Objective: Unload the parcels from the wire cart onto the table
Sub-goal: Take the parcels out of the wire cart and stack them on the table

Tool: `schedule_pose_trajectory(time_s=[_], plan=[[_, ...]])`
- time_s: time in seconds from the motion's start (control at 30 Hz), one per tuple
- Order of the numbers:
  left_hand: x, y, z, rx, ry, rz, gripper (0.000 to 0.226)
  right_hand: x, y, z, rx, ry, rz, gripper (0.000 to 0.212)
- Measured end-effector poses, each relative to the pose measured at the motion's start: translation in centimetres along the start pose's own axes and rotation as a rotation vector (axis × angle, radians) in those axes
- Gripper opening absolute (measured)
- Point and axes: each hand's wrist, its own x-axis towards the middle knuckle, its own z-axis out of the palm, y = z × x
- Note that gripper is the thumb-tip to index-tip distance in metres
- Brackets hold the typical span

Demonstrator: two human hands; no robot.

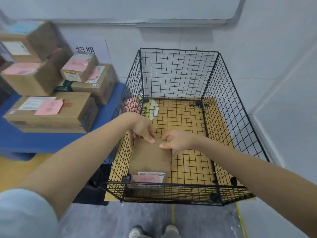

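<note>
The left hand [143, 129] is seen half closed on the far left corner of a plain brown cardboard parcel [150, 157], with the thumb laid on the top face and the fingers curled over the far edge. The right hand [176, 141] is likewise half closed on the far right corner, with the thumb pressed on the top and the fingers wrapped down the right side. The parcel is thus gripped by both hands. It is found in the near left corner of a black wire-mesh cart [171, 74], with a white label and a pink label on its near face. Whether it rests on the cart floor or is raised off it cannot be told. One parcel is counted inside the cart, whose floor is lined with a yellowish cardboard sheet [188, 117]. To the left of the cart, five brown cardboard boxes [32, 79] with pink and white labels are counted, stacked on a blue desk [34, 140], though that area is blurred. Two grey shoes [137, 232] are seen on the grey floor at the near edge.
</note>
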Motion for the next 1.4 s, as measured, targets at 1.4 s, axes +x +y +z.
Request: schedule_pose_trajectory(time_s=[1.4], plan=[[1.8, 1.0, -1.0, -1.265, 0.313, 0.235, 0.067, 0.3, 2.5, -6.2, 1.081, 0.621, 0.062, 0.085]])
